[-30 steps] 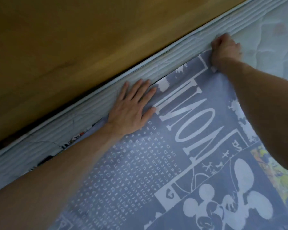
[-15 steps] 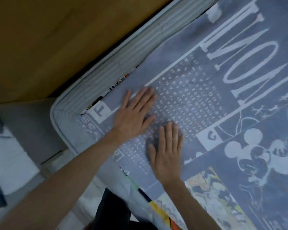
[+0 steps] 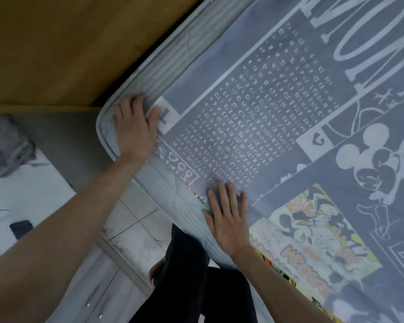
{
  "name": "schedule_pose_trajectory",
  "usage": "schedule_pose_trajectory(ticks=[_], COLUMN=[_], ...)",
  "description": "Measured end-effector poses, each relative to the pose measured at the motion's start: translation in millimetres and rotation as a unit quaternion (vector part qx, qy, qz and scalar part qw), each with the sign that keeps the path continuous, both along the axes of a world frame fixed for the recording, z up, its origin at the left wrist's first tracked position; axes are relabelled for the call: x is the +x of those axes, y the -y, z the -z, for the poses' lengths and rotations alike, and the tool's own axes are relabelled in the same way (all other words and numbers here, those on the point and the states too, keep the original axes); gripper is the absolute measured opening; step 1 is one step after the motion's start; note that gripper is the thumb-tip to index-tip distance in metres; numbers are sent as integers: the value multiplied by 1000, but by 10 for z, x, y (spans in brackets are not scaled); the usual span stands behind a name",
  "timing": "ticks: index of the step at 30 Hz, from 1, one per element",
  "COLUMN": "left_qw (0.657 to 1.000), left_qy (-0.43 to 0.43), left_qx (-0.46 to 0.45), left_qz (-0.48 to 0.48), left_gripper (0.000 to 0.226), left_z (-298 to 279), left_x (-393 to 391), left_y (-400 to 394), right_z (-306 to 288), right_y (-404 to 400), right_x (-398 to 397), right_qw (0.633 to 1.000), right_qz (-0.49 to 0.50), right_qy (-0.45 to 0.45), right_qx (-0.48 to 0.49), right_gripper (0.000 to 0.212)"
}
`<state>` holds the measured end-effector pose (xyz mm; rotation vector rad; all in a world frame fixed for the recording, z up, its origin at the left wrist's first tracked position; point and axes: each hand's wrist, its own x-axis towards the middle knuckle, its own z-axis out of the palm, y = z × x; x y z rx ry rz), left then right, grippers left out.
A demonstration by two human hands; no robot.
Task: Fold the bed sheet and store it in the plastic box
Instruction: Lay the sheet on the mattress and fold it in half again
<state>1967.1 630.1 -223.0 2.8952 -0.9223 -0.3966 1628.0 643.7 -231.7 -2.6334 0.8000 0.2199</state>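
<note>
The bed sheet (image 3: pixel 278 127), grey-blue with white letters and cartoon mouse prints, lies spread flat on a pale quilted mattress (image 3: pixel 173 54). My left hand (image 3: pixel 135 127) sits on the sheet's near-left corner at the rounded mattress corner. Its fingers are bent and its thumb lies on a white patch of the sheet; whether it pinches the cloth is unclear. My right hand (image 3: pixel 229 217) lies flat on the sheet with fingers spread, close to the mattress's near edge.
A brown wooden panel (image 3: pixel 68 43) runs along the far side of the mattress. At the left stands a white surface (image 3: pixel 21 194) with a dark phone (image 3: pixel 21 228) and a grey bundle (image 3: pixel 7 145). Tiled floor (image 3: pixel 135 220) and my dark-trousered legs (image 3: pixel 196 276) are below.
My view swung left to the mattress corner. My left hand slid from the sheet's middle out to its corner. My right hand drew back toward the near edge, still flat.
</note>
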Motion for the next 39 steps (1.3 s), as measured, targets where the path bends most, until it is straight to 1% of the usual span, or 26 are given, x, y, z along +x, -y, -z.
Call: schedule_pose_trajectory(ticks=[2, 3, 5, 6, 8, 9, 10, 11, 12, 13, 14, 15, 16, 17, 18, 19, 20, 21, 23, 25, 28, 30, 31, 34, 37, 39], left_qw=[999, 998, 990, 985, 976, 970, 963, 958, 956, 961, 974, 987, 994, 997, 996, 989, 978, 965, 930, 877, 795, 737, 726, 733, 739, 748], left_qy=[-37, -65, -131, -156, -189, -205, -221, -232, -234, -213, -163, -90, -26, 3, -15, -76, -158, -238, -367, -472, -557, -588, -591, -566, -544, -529], left_qx=[20, 13, -34, -57, -85, -93, -102, -108, -112, -109, -96, -76, -54, -62, -90, -119, -123, -92, 2, 57, 62, 37, 17, -38, -61, -53], left_qz=[14, 12, -24, -43, -73, -92, -113, -131, -140, -136, -125, -108, -86, -51, -7, 34, 58, 63, 24, -70, -233, -331, -350, -375, -393, -398], left_gripper=[70, 71, 64, 56, 39, 34, 31, 29, 28, 26, 23, 25, 30, 33, 32, 28, 22, 18, 20, 31, 43, 38, 31, 14, 14, 18], left_z=[-29, -39, -42, -42, -63, -77, -89, -98, -117, -135, -170, -223, -292, -365, -441, -516, -582, -624, -662, -641, -570, -525, -503, -478, -473, -481], left_x=[-76, -63, 20, 75, 192, 246, 289, 308, 286, 233, 133, -20, -235, -519, -868, -1264, -1681, -2090, -2783, -3258, -3624, -3761, -3798, -3822, -3850, -3902], left_y=[-150, -188, -221, -228, -230, -222, -214, -202, -187, -184, -191, -191, -194, -214, -246, -294, -361, -438, -562, -599, -533, -514, -519, -567, -615, -623], right_z=[-76, -131, -239, -279, -343, -370, -404, -450, -499, -546, -594, -642, -687, -721, -747, -763, -774, -784, -755, -684, -590, -539, -528, -528, -531, -523], right_y=[-208, -311, -490, -548, -607, -619, -624, -615, -611, -605, -586, -540, -469, -389, -313, -256, -216, -184, -139, -138, -321, -522, -606, -723, -695, -679], right_x=[-144, -233, -392, -453, -517, -526, -521, -505, -496, -488, -480, -481, -498, -547, -630, -725, -823, -911, -1080, -1223, -1420, -1501, -1519, -1589, -1751, -1847], right_qw=[997, 990, 961, 948, 939, 932, 915, 883, 836, 774, 695, 597, 484, 372, 279, 212, 163, 127, 76, 59, 76, 87, 91, 93, 76, 86], right_qz=[69, 129, 254, 293, 327, 350, 393, 456, 528, 605, 687, 770, 842, 891, 913, 916, 911, 902, 886, 878, 869, 858, 854, 843, 818, 807], right_qy=[-34, -60, -107, -120, -109, -85, -51, -16, 7, 13, 14, 25, 51, 91, 137, 180, 216, 248, 290, 295, 300, 310, 312, 329, 377, 385], right_qx=[-14, -21, -28, -26, 6, 36, 73, 113, 152, 186, 212, 225, 232, 245, 265, 288, 311, 329, 355, 372, 387, 400, 407, 416, 428, 440], right_gripper=[59, 56, 48, 44, 38, 35, 31, 26, 23, 22, 23, 25, 28, 32, 35, 36, 34, 31, 25, 19, 15, 10, 9, 20, 15, 14])
